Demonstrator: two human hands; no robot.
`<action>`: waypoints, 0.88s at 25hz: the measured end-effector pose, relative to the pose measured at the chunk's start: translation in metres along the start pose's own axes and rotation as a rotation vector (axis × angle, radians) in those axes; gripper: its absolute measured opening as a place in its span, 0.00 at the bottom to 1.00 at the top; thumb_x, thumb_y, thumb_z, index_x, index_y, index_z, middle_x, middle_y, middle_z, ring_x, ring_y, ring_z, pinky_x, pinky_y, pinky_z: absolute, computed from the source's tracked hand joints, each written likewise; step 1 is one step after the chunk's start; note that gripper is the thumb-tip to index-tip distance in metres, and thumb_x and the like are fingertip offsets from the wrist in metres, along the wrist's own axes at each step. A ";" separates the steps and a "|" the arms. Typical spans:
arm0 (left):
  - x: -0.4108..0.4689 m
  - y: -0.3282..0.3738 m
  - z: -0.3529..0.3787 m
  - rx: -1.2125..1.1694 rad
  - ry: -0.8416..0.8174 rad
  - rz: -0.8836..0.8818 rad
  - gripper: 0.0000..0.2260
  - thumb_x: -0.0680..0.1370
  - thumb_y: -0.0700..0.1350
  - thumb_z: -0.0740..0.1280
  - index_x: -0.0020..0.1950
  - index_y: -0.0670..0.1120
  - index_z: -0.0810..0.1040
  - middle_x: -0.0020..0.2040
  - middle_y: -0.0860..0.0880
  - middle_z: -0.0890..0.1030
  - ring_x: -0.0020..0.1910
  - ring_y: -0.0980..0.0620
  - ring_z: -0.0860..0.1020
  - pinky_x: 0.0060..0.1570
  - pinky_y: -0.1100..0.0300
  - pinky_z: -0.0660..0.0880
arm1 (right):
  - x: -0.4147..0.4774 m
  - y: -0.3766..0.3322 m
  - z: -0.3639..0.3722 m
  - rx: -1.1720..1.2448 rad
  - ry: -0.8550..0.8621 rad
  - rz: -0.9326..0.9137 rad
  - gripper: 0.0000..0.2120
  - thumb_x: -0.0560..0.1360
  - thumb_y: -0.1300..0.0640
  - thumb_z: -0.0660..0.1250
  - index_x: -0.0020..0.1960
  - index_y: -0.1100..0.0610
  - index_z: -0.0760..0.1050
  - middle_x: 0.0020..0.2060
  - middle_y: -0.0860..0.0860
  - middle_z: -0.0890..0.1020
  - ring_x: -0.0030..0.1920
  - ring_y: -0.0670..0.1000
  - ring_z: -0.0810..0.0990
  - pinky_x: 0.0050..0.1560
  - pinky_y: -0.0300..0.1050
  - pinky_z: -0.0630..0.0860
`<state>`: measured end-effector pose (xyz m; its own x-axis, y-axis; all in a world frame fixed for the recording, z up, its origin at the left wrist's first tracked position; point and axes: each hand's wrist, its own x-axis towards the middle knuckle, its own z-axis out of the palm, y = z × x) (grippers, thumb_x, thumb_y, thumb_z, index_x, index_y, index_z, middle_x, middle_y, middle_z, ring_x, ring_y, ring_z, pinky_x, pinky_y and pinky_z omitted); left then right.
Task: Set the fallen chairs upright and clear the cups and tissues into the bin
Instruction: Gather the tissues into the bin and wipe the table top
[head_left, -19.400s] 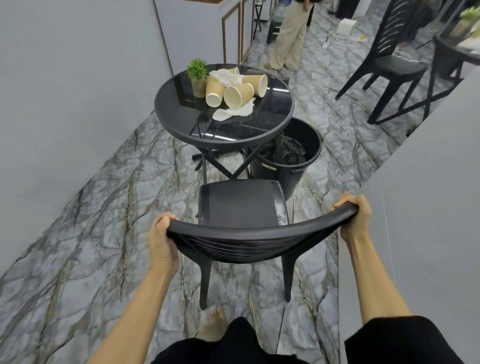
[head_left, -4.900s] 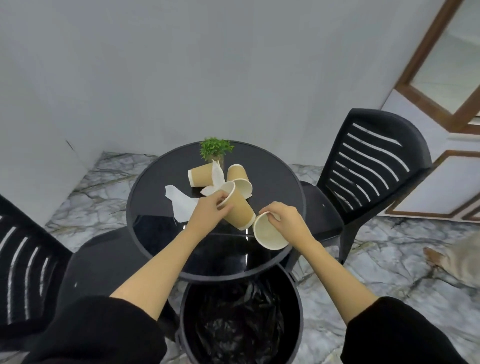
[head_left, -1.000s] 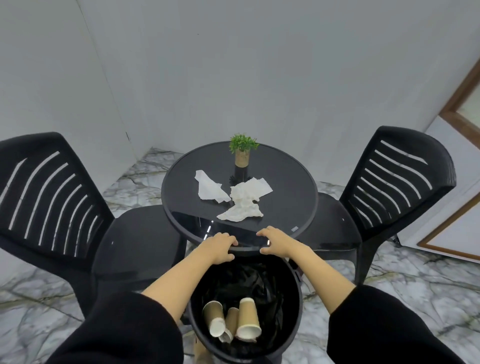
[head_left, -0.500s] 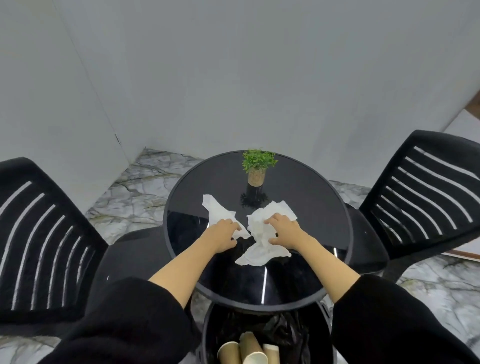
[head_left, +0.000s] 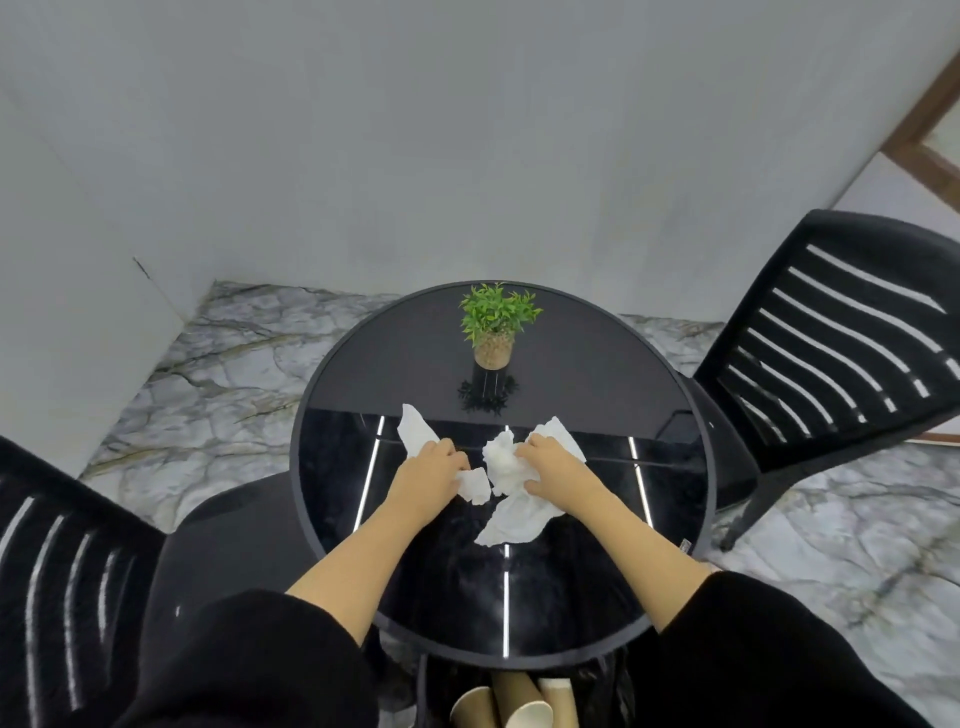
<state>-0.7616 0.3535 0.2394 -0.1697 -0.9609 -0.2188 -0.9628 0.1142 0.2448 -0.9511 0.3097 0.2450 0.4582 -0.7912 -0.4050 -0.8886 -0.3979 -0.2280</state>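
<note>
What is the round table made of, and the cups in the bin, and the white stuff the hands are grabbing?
The table top looks like dark glass: glossy and mirror-like, reflecting the plant and lights. The cups in the bin look like tan paper or card, matte with pale rims. The tissues look like thin soft paper, crumpling under the left hand and right hand.

Bin (head_left: 431, 691) and cups (head_left: 519, 704) cut off below.

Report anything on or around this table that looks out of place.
Only the crumpled white tissues strewn mid-table stand out; the left hand and right hand are gathering them. The chairs stand upright, the potted plant too, and the paper cups are in the bin.
</note>
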 end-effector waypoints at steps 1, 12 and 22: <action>-0.002 0.003 0.000 -0.025 -0.006 0.008 0.12 0.78 0.39 0.58 0.59 0.46 0.74 0.58 0.47 0.74 0.55 0.50 0.74 0.39 0.60 0.68 | -0.002 -0.003 0.000 0.004 0.007 -0.009 0.20 0.75 0.62 0.61 0.66 0.59 0.67 0.62 0.56 0.71 0.60 0.55 0.69 0.61 0.49 0.71; -0.091 0.082 0.017 -0.162 0.069 -0.047 0.10 0.77 0.40 0.59 0.55 0.45 0.76 0.55 0.47 0.75 0.42 0.55 0.68 0.28 0.66 0.59 | -0.113 0.005 0.006 0.137 0.197 -0.124 0.09 0.72 0.64 0.63 0.52 0.61 0.72 0.42 0.49 0.68 0.40 0.52 0.70 0.38 0.44 0.66; -0.214 0.206 0.095 -0.084 -0.039 -0.037 0.12 0.77 0.40 0.58 0.59 0.44 0.74 0.57 0.45 0.75 0.55 0.47 0.75 0.42 0.55 0.71 | -0.261 0.045 0.076 0.062 0.053 -0.182 0.14 0.71 0.64 0.63 0.56 0.62 0.72 0.50 0.57 0.74 0.47 0.54 0.72 0.46 0.48 0.69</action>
<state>-0.9440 0.6070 0.2467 -0.1443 -0.9534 -0.2649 -0.9478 0.0562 0.3139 -1.1088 0.5335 0.2727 0.6081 -0.7326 -0.3057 -0.7876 -0.5087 -0.3478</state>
